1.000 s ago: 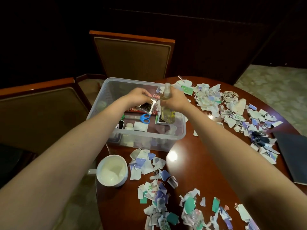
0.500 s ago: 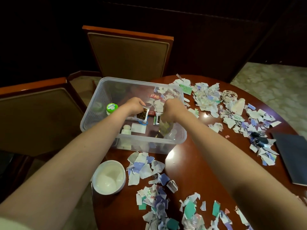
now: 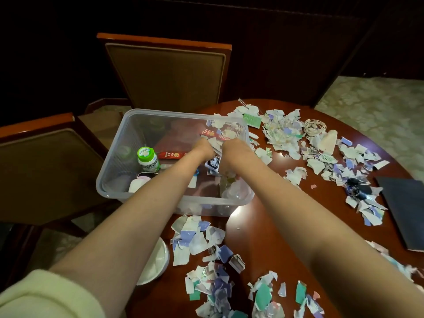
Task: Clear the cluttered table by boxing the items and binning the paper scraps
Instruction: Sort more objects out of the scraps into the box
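A clear plastic box (image 3: 114, 180) stands at the table's left edge. Both my hands are down inside it, close together. My left hand (image 3: 204, 149) is closed on a small dark packet (image 3: 212, 164). My right hand (image 3: 231, 152) is curled over the top of a clear spray bottle (image 3: 226, 184), which stands low against the box's near right wall. In the box also lie a green-capped gum bottle (image 3: 148, 159), red sachets (image 3: 174, 154) and small white items. Torn paper scraps (image 3: 197, 237) cover the table in front of the box, and more paper scraps (image 3: 282, 131) lie to its right.
A white cup (image 3: 153, 260) sits at the table's near left edge. A coil of rubber bands (image 3: 314, 127), a dark clip bundle (image 3: 358, 189) and a dark notebook (image 3: 403, 210) lie to the right. Two padded chairs (image 3: 167, 74) stand behind and left of the box.
Both hands have gone from above the box down into it, carrying the spray bottle and the packet with them. The green-capped bottle is now uncovered.
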Available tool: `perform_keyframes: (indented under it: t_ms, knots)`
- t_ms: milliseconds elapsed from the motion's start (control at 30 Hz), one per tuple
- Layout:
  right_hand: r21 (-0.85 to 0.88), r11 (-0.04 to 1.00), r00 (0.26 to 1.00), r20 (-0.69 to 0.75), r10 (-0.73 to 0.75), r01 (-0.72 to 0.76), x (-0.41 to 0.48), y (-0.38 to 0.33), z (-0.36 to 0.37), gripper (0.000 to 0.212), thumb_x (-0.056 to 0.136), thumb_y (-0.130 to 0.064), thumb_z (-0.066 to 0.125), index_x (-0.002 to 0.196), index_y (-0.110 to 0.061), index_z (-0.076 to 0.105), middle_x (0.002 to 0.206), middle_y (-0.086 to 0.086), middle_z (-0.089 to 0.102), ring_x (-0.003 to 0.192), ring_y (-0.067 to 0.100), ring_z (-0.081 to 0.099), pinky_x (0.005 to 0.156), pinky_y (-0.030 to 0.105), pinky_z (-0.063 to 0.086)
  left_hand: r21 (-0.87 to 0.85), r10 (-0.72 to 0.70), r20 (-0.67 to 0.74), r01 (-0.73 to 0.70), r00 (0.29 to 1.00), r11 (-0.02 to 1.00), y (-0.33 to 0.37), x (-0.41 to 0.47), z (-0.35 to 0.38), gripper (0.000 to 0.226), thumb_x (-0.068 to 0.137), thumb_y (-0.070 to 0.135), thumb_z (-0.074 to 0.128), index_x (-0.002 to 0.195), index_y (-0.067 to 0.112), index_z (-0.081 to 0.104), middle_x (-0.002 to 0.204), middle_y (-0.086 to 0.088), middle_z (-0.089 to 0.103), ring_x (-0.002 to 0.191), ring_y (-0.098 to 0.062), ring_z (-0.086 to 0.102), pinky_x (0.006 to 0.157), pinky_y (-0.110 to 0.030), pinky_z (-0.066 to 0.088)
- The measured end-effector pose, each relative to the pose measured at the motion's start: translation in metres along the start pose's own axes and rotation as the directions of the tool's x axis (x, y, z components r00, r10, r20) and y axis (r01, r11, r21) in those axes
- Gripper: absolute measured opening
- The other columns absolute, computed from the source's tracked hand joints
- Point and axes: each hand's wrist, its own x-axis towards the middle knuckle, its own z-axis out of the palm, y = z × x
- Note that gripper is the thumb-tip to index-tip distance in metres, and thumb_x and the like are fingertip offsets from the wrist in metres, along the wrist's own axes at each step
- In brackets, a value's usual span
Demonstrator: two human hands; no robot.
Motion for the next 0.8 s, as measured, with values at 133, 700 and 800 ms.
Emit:
perform_keyframes:
  t_ms: [133, 700, 800]
  knots:
    - [-0.038, 0.999, 1.000, 0.021, 0.005, -0.004, 0.002, 0.000, -0.003, 0.035, 0.088, -0.015, 0.060, 0.121, -0.003, 0.057, 0.120, 0.011, 0.060, 0.111, 0.022, 0.060, 0.088, 0.027, 0.048, 0.102, -0.060, -0.005, 0.060, 0.998, 0.993, 0.003, 0.006, 0.005, 0.040, 0.091, 0.011, 0.056, 0.129, 0.001, 0.051, 0.129, -0.016, 0.056, 0.118, -0.028, 0.055, 0.089, -0.030, 0.046]
    - [0.222, 0.975, 0.977, -0.205, 0.055, -0.008, 0.021, 0.018, -0.012, 0.026, 0.094, -0.017, 0.050, 0.069, -0.010, 0.045, 0.100, 0.016, 0.063, 0.087, 0.027, 0.062, 0.052, 0.021, 0.038, -0.100, -0.093, 0.208, 0.115, 0.974, 0.988, 0.002, 0.009, -0.007, 0.036, 0.096, -0.001, 0.039, 0.131, 0.000, 0.044, 0.127, -0.017, 0.054, 0.108, -0.023, 0.057, 0.087, -0.028, 0.050]
    - [0.344, 0.939, 0.937, -0.325, 0.128, -0.008, 0.027, 0.024, -0.016, 0.040, 0.093, -0.022, 0.053, 0.059, -0.011, 0.035, 0.062, 0.006, 0.045, 0.064, 0.023, 0.051, 0.047, 0.019, 0.031, -0.121, -0.016, 0.276, 0.051, 0.961, 0.991, 0.012, -0.001, -0.021, 0.040, 0.096, -0.003, 0.038, 0.136, 0.003, 0.043, 0.119, -0.013, 0.057, 0.107, -0.023, 0.058, 0.069, -0.022, 0.048]
